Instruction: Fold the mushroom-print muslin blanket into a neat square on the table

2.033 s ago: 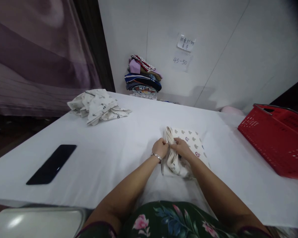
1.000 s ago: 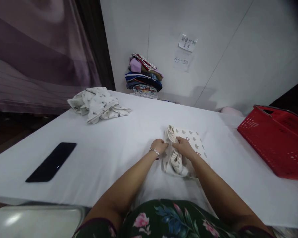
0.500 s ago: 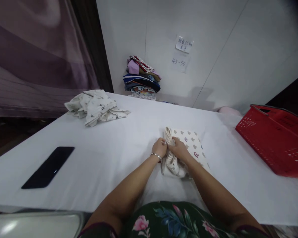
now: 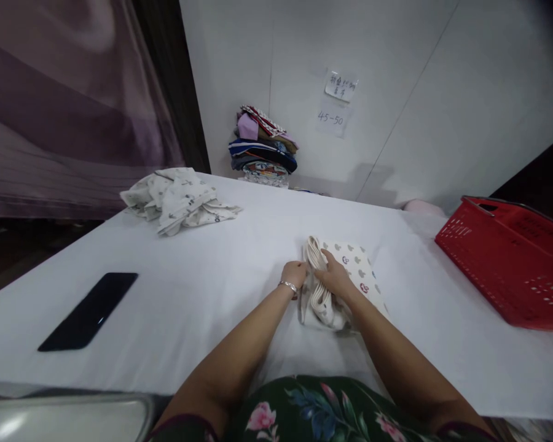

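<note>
A cream cloth printed with small grey and red shapes lies folded on the white-covered table, its left part gathered into a thick stack of layers. My right hand grips those layers from the right, thumb and fingers closed around them. At the cloth's left edge, my left hand, with a silver bracelet at the wrist, is closed with the fingertips against the fabric. Its fingertips are partly hidden.
A crumpled printed cloth lies at the far left. Nearer is a black phone-like slab. A red basket stands at the right. Folded fabrics are stacked by the wall, below paper notes.
My left hand has shifted slightly down and left along the cloth's edge, away from my right hand. The right hand keeps its grip on the layers.
</note>
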